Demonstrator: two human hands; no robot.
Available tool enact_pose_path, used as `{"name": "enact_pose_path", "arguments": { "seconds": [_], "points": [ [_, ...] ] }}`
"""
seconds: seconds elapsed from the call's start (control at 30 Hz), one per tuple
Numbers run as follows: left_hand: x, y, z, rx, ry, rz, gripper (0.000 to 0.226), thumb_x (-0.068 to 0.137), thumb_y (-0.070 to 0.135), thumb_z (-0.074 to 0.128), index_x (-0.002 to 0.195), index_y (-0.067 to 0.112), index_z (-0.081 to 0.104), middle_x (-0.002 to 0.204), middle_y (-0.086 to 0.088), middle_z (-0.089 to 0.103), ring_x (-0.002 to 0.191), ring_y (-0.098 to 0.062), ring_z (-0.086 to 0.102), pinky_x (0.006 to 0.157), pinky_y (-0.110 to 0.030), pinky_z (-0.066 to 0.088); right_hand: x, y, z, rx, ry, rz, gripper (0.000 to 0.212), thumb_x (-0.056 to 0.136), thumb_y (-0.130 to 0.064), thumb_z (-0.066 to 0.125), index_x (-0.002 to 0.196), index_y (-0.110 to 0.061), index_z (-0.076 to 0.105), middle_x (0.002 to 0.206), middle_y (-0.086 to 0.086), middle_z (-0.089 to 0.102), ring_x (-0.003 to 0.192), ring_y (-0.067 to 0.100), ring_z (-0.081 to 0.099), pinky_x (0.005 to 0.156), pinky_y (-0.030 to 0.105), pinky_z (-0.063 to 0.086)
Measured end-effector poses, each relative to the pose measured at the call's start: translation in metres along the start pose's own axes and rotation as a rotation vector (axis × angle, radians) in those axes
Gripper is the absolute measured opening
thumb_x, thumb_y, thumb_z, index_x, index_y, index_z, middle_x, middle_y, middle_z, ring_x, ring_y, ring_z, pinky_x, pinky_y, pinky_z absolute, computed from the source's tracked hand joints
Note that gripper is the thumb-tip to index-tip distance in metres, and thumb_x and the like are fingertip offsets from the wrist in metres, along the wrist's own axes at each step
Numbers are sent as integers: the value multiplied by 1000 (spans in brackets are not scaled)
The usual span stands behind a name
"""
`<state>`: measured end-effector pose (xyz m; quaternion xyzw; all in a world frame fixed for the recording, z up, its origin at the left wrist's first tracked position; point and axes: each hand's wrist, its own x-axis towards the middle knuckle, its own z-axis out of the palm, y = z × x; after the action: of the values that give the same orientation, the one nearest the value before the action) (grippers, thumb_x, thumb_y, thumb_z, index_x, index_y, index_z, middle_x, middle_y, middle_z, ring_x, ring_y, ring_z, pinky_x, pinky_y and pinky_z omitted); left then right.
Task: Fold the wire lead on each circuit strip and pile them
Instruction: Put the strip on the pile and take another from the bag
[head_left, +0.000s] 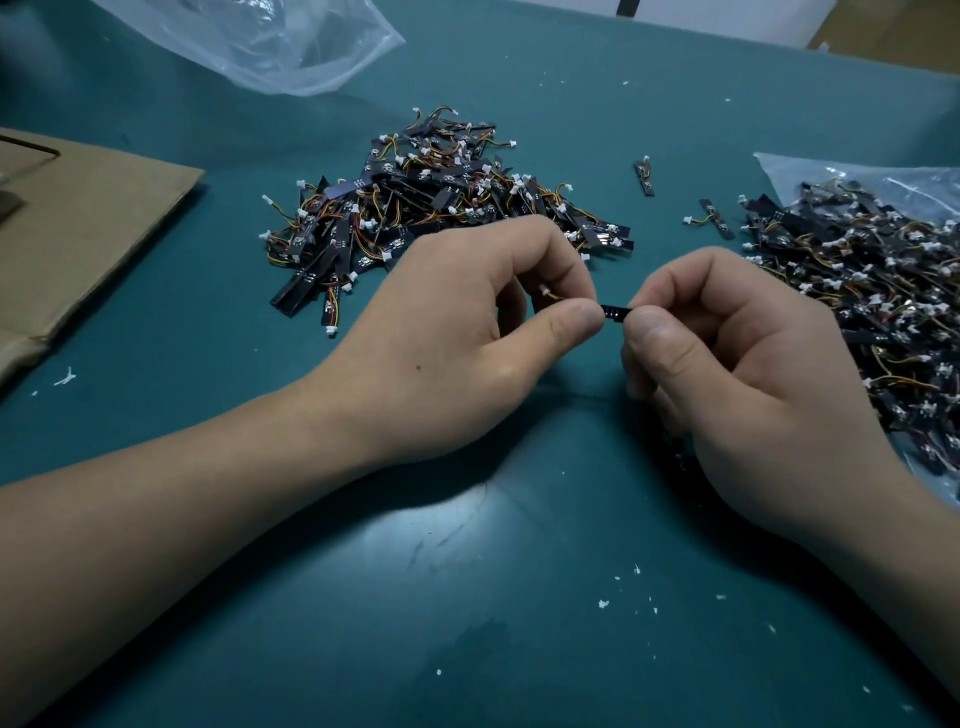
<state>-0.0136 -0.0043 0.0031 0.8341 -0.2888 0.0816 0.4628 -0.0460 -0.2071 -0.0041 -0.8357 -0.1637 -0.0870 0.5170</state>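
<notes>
Teal table (519, 597), strip (616, 313) between hands

no readable text, labels or numbers

Two heaps of circuit strips: one (441, 208) left of two loose strips (644, 176), one (857, 291) right. Two plastic bags (270, 41). One cardboard sheet (78, 223).
</notes>
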Motion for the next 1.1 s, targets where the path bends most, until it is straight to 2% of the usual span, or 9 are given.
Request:
{"name": "enact_pose_path", "arguments": {
  "seconds": [0.07,0.47,0.63,0.83,1.1],
  "points": [
    [0,0,0,-4,5,-3,7,91,25,72,86,22,69,75,16,64,70,-18,59,65,-27,48,0,0,-1,-10,3,4,12,93,-41,60,88,-30,61,63,-6,60,49,10,47,47,31,40],
    [0,1,-1,-48,6,-3,7,91,25,70,86,21,68,76,14,64,68,-13,59,65,-24,49,-1,0,0,-4,10,5,10,94,-41,58,91,-32,60,63,-2,56,50,19,46,47,43,41],
    [0,0,0,-34,21,5,7,91,24,72,86,19,70,76,12,65,68,-14,60,65,-28,50,-2,2,0,-32,-10,4,9,95,-42,56,92,-33,58,64,1,57,51,17,46,50,38,41],
    [-1,1,-1,-35,24,6,6,91,24,73,87,21,71,77,15,65,68,-15,63,67,-32,52,-2,3,0,-48,8,-1,10,95,-44,55,92,-34,56,58,-1,54,49,25,44,49,48,41],
    [-1,0,-1,-51,-8,-36,6,91,24,73,86,22,70,71,22,62,64,-19,64,62,-34,52,-3,3,0,-62,3,-5,11,96,-43,55,93,-33,57,56,2,54,47,27,43,48,43,39]
  ]
}}
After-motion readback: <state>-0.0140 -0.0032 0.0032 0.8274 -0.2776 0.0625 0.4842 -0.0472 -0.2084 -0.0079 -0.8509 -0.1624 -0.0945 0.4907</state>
